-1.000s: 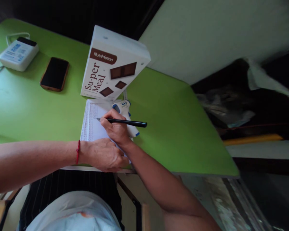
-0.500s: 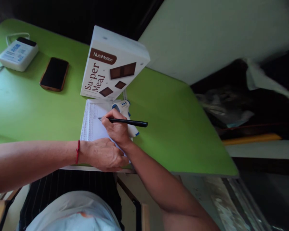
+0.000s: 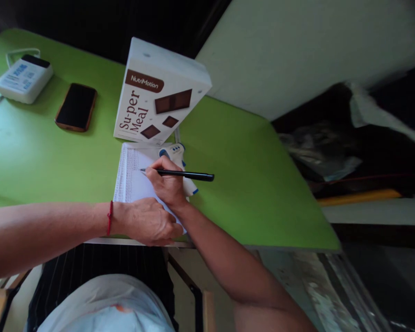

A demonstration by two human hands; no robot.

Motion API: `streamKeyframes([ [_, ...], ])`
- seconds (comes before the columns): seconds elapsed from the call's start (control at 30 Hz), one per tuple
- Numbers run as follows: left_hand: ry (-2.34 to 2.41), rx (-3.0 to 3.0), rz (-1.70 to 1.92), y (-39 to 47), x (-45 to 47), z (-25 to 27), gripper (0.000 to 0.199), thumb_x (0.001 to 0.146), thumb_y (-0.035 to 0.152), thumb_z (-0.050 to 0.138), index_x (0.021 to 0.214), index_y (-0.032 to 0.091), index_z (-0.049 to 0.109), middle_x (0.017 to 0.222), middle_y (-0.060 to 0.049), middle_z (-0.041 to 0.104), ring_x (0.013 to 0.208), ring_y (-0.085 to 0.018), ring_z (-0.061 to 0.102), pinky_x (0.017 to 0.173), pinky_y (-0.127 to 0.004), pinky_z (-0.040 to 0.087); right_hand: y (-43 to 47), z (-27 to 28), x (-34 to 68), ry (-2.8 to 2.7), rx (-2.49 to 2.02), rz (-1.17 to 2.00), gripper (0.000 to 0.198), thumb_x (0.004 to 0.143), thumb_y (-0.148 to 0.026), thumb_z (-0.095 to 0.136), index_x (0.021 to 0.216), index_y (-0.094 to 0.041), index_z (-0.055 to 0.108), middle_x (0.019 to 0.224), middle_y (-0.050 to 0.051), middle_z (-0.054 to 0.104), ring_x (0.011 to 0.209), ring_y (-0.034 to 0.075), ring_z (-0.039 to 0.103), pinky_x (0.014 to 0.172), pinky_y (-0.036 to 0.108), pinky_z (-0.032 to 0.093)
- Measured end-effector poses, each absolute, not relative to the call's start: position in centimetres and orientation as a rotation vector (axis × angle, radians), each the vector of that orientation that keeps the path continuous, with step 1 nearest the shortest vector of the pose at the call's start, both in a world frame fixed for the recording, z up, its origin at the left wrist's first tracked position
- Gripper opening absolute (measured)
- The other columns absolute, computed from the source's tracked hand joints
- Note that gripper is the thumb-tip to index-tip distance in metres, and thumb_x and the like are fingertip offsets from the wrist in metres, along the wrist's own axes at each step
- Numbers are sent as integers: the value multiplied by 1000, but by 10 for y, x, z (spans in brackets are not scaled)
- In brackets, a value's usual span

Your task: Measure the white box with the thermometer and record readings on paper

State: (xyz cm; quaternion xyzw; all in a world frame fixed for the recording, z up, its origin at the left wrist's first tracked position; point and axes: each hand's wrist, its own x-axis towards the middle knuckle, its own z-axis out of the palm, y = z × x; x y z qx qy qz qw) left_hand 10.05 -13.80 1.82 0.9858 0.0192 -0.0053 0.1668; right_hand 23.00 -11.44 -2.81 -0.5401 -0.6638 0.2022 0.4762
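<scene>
The right hand (image 3: 168, 182) has fingers clamped on the pen (image 3: 185, 175), tip at the paper (image 3: 144, 186) by the tabletop's (image 3: 249, 193) near edge. The left hand (image 3: 154, 222), its grip impossible to tell, should press the paper flat while the strokes stay light.

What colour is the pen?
The pen is mostly black; it shows best in the head view.

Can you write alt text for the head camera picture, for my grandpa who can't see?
A right hand holds a black pen to a page on a green table, and the left hand rests on the page's near end. Beyond the page stands a Su-per Meal box, with a phone to its left.
</scene>
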Motion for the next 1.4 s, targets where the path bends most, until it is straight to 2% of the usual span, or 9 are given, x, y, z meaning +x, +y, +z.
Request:
streamKeyframes([
  [0.27, 28, 2789, 195, -137, 100, 4, 19, 102, 30, 73, 87, 20, 71, 74, -2, 77, 58, -20, 66, 50, -38, 41, -114, -28, 230, -1622, -1399, 555, 25, 88, -38, 64, 71, -27, 50, 62, -5, 55, 62, 15, 51, 65, 30, 51],
  [0.6, 54, 2806, 31, -139, 101, 18, 18, 105, 27, 68, 92, 17, 75, 79, -4, 79, 61, -20, 66, 52, -38, 41, -114, -28, 229, -1643, -1373, 547, 24, 88, -38, 61, 70, -27, 49, 61, -5, 53, 60, 15, 49, 61, 30, 49],
  [0.77, 41, 2819, 42, -138, 101, 15, 18, 105, 28, 67, 92, 19, 74, 81, -3, 79, 61, -20, 66, 52, -38, 43, -114, -29, 229, -1640, -1322, 510, 24, 90, -39, 60, 72, -28, 49, 61, -6, 52, 58, 15, 49, 60, 30, 48],
  [0.9, 35, 2817, 151, -138, 101, 5, 18, 104, 29, 70, 88, 19, 72, 75, -1, 77, 58, -19, 66, 49, -37, 40, -114, -32, 230, -1635, -1323, 442, 26, 92, -41, 61, 72, -27, 50, 62, -6, 52, 58, 15, 49, 60, 30, 48],
  [1.03, -33, 2824, 388, -136, 97, -6, 23, 102, 35, 74, 85, 20, 68, 71, -1, 74, 55, -17, 62, 48, -36, 37, -115, -30, 233, -1597, -1260, 321, 21, 96, -42, 60, 81, -27, 57, 68, -5, 58, 62, 15, 52, 62, 30, 50],
  [1.17, -38, 2682, 947, -115, 90, -1, 46, 116, 45, 42, 80, 22, 58, 64, -1, 63, 55, -16, 56, 54, -34, 42, -113, -25, 241, -1751, -1204, 165, 16, 104, -38, 55, 104, -26, 66, 90, 2, 71, 84, 20, 66, 82, 35, 57],
  [1.23, 137, 2551, 1201, -98, 86, 7, 53, 118, 49, 27, 80, 23, 52, 66, -1, 59, 56, -16, 54, 57, -33, 44, -111, -24, 246, -1893, -1215, 88, 17, 106, -31, 52, 109, -27, 68, 102, 6, 73, 98, 23, 68, 92, 38, 57],
  [1.3, 456, 2389, 1366, -79, 80, 15, 56, 117, 59, 20, 84, 24, 49, 74, -2, 60, 62, -17, 56, 61, -35, 48, -109, -26, 249, -2026, -1291, 2, 23, 106, -22, 48, 111, -28, 70, 107, 8, 73, 104, 26, 67, 95, 41, 55],
  [1.4, 881, 2108, 1659, -49, 72, 14, 56, 110, 76, 26, 97, 26, 50, 84, -3, 55, 77, -22, 60, 75, -42, 55, -107, -31, 248, -2199, -1406, -129, 35, 103, -8, 46, 117, -27, 72, 106, 8, 73, 103, 27, 63, 91, 43, 50],
])
